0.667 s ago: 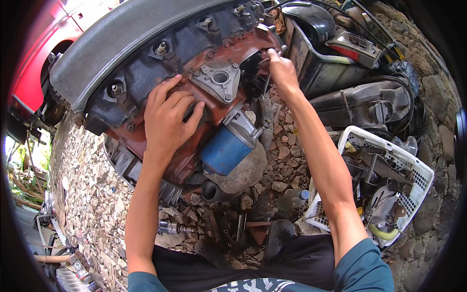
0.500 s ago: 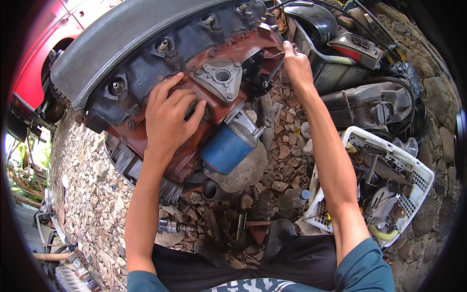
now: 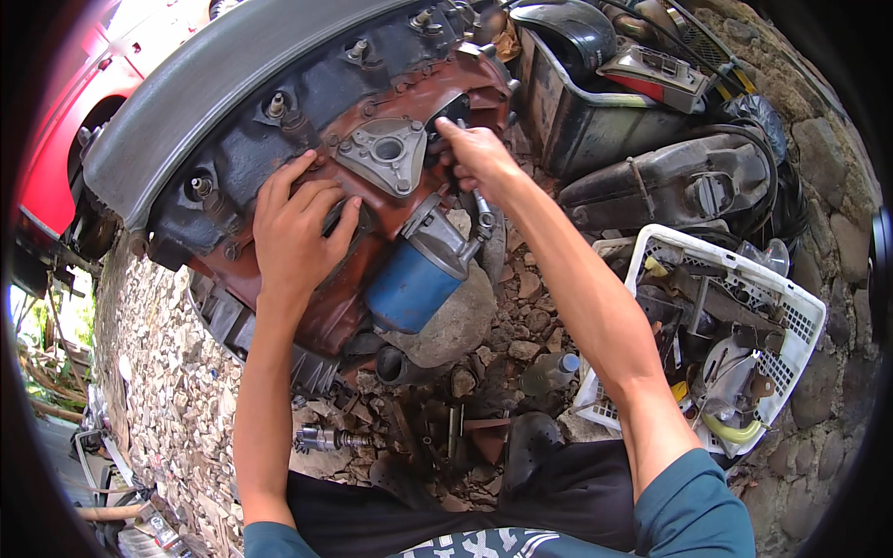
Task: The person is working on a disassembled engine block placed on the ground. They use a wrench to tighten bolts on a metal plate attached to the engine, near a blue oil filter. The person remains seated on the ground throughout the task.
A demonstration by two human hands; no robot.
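Observation:
In front of me lies an engine with a red-brown block (image 3: 465,82) and a black upper part carrying several spark plugs. My left hand (image 3: 302,228) rests on the block, fingers spread and holding nothing. Just right of it, a grey triangular metal flange (image 3: 402,169) with a round hole is bolted on. My right hand (image 3: 479,160) is closed around a metal wrench (image 3: 485,219), whose ring end sticks out below the fingers. The wrench's other end is mostly hidden, near a black part beside the flange. A blue oil filter (image 3: 414,290) hangs below both hands.
A large stone (image 3: 456,321) sits under the filter. At right stand a white plastic crate (image 3: 805,344) of metal parts, a dark fuel tank (image 3: 642,200) and a grey bin (image 3: 595,130). A plastic bottle (image 3: 549,374) and several tools lie on the gravel near my feet.
My right hand has moved left and down from the block's far right end toward the flange, still gripping the wrench. My left hand keeps its place on the block; the view has shifted slightly.

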